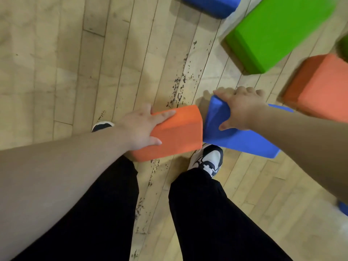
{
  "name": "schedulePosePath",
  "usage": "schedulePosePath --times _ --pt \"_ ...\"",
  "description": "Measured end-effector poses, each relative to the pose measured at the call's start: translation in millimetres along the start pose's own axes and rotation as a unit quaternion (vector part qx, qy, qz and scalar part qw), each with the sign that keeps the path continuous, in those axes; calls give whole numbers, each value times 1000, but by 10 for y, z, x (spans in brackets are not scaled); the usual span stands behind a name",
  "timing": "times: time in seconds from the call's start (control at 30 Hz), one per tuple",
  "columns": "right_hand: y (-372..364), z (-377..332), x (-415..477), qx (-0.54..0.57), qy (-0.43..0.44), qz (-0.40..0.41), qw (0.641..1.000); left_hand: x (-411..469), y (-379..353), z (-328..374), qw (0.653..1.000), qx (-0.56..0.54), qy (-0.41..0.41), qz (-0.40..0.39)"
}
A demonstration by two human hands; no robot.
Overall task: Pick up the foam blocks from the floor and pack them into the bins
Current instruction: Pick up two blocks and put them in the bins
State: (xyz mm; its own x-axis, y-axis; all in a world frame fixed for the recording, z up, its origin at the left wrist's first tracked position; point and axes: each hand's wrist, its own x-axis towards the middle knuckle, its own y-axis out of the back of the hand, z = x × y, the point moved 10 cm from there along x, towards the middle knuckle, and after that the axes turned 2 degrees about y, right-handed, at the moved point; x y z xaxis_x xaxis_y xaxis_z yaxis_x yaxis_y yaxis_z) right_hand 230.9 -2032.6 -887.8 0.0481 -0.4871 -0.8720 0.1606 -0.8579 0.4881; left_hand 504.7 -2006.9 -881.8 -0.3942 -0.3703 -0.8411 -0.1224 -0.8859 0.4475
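Note:
My left hand [140, 127] grips an orange foam block [177, 136] from its left end, held above the wooden floor in front of my legs. My right hand [240, 108] is closed over the upper end of a blue foam block [239, 140], which tilts and touches the orange one along its right edge. More foam blocks lie on the floor: a large green one [278, 32] at the upper right, an orange one [318, 87] at the right edge, and a blue one [211, 5] at the top. No bin is in view.
My legs in black trousers and my two shoes [207, 159] stand on the wooden floor [75, 63]. A line of dark specks [178, 89] runs across the boards. A small blue piece [343, 208] shows at the lower right edge.

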Motion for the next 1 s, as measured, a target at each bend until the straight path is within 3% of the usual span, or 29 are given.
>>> schedulePosePath --times 0.1,0.23,0.43,0.57,0.73,0.93,1.0 --pt "-208 -11 -169 88 -5 -56 995 -234 -25 28 1000 11 -3 9" --pt "-253 -118 -746 117 -19 -35 992 -788 208 115 997 22 53 43" --pt "460 -133 -2762 308 -41 16 950 -2425 1128 711 989 -13 139 51" --pt "1194 16 -4369 325 -57 66 942 -3519 2042 1571 992 47 83 77" --pt "1698 107 -5701 365 -116 132 914 -4336 2957 2482 979 160 -45 118" --pt "1864 -267 -7065 441 -268 213 830 -5078 3424 2989 946 229 -189 128" --pt "1800 -667 -7428 480 -316 239 783 -5359 3428 3066 922 267 -249 128"
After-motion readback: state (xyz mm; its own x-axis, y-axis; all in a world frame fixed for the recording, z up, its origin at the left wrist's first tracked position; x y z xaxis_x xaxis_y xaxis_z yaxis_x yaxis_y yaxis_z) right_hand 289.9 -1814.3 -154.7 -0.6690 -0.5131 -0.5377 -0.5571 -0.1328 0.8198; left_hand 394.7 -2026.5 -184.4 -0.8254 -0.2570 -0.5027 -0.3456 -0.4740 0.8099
